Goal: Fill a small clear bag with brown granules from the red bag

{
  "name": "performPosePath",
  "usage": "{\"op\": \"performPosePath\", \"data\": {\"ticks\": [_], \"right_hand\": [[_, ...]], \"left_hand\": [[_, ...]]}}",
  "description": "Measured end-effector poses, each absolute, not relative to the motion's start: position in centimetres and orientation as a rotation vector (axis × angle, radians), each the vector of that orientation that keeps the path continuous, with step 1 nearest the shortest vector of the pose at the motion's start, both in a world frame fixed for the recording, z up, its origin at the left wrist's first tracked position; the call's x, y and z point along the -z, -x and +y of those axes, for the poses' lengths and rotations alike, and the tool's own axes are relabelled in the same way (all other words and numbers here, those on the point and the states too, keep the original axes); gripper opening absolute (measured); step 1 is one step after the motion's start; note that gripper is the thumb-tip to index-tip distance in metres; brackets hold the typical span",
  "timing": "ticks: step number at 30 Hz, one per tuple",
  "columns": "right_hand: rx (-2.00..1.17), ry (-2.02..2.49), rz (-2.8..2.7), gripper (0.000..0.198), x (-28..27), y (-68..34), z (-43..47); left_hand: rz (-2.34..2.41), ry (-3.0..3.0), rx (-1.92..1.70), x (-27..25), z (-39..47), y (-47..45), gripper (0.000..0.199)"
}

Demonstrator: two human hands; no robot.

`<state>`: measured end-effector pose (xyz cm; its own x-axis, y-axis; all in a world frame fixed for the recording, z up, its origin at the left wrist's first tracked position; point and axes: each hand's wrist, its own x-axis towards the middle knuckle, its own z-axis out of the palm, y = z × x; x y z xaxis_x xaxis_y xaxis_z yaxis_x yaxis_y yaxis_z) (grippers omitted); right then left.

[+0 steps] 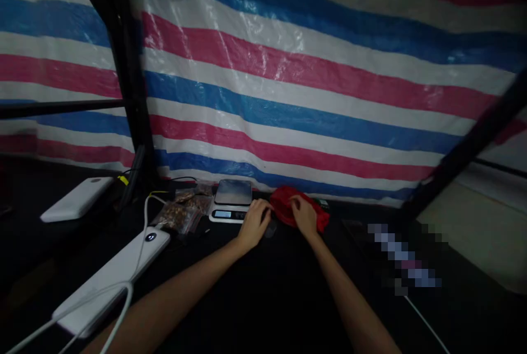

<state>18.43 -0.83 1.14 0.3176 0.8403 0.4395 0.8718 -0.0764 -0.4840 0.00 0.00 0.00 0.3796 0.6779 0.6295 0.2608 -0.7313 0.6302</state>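
My left hand (254,226) is beside the front right corner of a small digital scale (233,193), its fingers bent and apart from the thumb, with nothing visible in them. Just under its fingertips lies a small, dark, see-through round piece (270,229), too dim to name. My right hand (305,215) is at a red cloth pouch (283,204), its fingers closed on the fabric; the fingertips are partly hidden. The scale has a metal plate and a lit display. To its left are several clear zip bags (175,217) of small brown pieces.
A long white power bank (111,282) with a white cable (130,288) lies at front left. Another white device (77,199) lies farther left. A blurred-out object (405,258) is at right. Striped plastic sheeting (288,85) and a black frame post (127,79) stand behind the black tabletop.
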Motion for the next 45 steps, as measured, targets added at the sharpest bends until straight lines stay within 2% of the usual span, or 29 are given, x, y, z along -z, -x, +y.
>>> {"op": "performPosePath", "data": {"ticks": [4,8,11,14,18,21,26,30,33,36,38,42,45], "right_hand": [[0.123,1.993,-1.609,0.024,1.6,-20.7,0.4],[-0.046,1.651,-1.945,0.029,1.5,-21.2,0.6],[-0.258,1.44,-2.055,0.039,1.4,-21.6,0.9],[-0.379,1.414,-2.03,0.046,1.7,-22.3,1.2],[-0.222,1.445,-1.849,0.041,1.8,-23.1,1.1],[-0.022,1.572,-1.764,0.037,1.8,-23.6,0.6],[0.241,1.887,-1.802,0.025,2.4,-23.8,0.3],[0.328,1.915,-1.811,0.026,3.0,-23.8,0.6],[0.344,1.913,-1.829,0.028,3.2,-23.8,0.8],[0.338,1.884,-1.887,0.031,3.2,-23.7,0.7],[0.34,1.837,-1.958,0.033,2.9,-23.7,0.3],[0.319,1.783,-2.077,0.032,1.7,-23.8,-0.6],[0.273,1.932,-2.017,0.028,0.5,-23.5,-1.1]], "left_hand": [[0.756,-2.097,-1.281,0.3,2.2,-1.3,0.026],[0.707,-2.011,-1.2,-0.7,5.3,-3.0,0.031],[0.571,-2.089,-0.97,-1.8,6.8,-4.6,0.025],[0.447,-2.312,-0.684,-2.5,7.5,-6.3,0.019],[0.577,-2.643,-0.51,-2.7,8.1,-7.2,0.018],[0.823,-2.838,-0.343,-2.5,8.7,-6.6,0.03],[1.181,-2.866,-0.453,-1.2,9.1,-5.6,0.023],[1.483,-2.736,-0.812,-0.7,8.1,-5.4,0.034],[1.308,-2.885,-1.025,-1.3,6.8,-5.8,0.042],[0.718,-3.087,-0.777,-1.6,5.9,-7.0,0.034],[0.562,-3.038,-0.602,-1.2,5.8,-7.8,0.028],[0.782,-2.816,-0.567,0.6,6.8,-8.0,0.027],[0.883,-2.745,-0.521,1.4,7.6,-7.0,0.044]]}}
